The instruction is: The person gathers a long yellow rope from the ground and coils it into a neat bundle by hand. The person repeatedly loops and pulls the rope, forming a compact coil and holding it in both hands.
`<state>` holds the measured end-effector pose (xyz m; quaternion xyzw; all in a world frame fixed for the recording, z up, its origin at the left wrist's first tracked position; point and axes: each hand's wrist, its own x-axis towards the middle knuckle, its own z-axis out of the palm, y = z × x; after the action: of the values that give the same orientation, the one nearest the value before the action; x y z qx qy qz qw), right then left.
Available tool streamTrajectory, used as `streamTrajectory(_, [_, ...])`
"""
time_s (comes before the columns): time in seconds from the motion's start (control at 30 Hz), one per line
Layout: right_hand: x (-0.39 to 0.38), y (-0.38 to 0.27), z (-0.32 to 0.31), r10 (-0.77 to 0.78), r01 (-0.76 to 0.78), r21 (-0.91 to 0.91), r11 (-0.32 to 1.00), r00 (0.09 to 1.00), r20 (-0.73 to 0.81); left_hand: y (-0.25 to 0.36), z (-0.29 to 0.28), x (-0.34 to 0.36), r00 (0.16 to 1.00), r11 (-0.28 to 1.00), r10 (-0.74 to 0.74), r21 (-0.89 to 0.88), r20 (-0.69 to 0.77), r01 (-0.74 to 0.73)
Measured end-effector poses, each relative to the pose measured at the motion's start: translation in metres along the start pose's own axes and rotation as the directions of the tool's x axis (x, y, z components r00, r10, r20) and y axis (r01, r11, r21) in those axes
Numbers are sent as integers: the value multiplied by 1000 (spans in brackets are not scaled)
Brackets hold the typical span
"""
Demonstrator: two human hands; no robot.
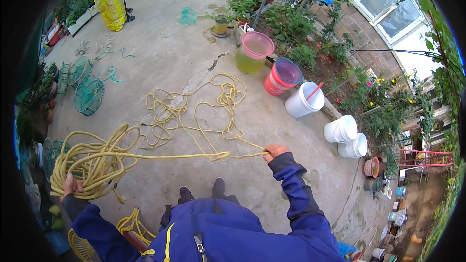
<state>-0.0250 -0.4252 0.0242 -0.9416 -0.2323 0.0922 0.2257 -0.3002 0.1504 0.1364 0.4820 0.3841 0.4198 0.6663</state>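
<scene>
My left hand (72,184) grips a large coil of yellow rope (92,162) at the lower left. My right hand (275,152), at centre right, is closed on a strand of that rope, with a doubled stretch running across to the coil. Loose yellow rope (228,94) lies in loops on the concrete ahead of me, and one line leads up to my right hand. Below the coil, more yellow rope (131,221) shows by my left side.
Green mesh traps (89,94) and tangled cord lie left. A yellow bag (109,7) stands farther back. Along the right, buckets (303,102) and tubs (253,53) line a planted bed (301,34) on the concrete yard (160,34). My feet (218,187) are below centre.
</scene>
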Motion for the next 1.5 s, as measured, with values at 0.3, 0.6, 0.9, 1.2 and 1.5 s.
streamTrajectory(0.3, [-65, 175, -26, 592, -577, -414, 704, 799, -108, 12, 9, -12, 999, 967, 6, 253, 35, -14])
streamTrajectory(0.6, [-54, 219, 64, 191, -193, -88, 977, 981, -39, 74, 54, -60, 937, 946, 177, 210, 301, -246])
streamTrajectory(0.9, [84, -171, 200, -515, 464, 350, 814, 855, 64, 170, 62, -114, 800, 941, 269, -322, 536, -101])
streamTrajectory(1.2, [80, -207, 232, -409, 344, 411, 844, 909, 79, 218, 5, -94, 801, 934, 235, -355, 551, -30])
streamTrajectory(1.5, [-12, 12, 117, 99, -102, 180, 978, 995, 28, 117, -35, 55, 982, 994, 104, 49, -156, -97])
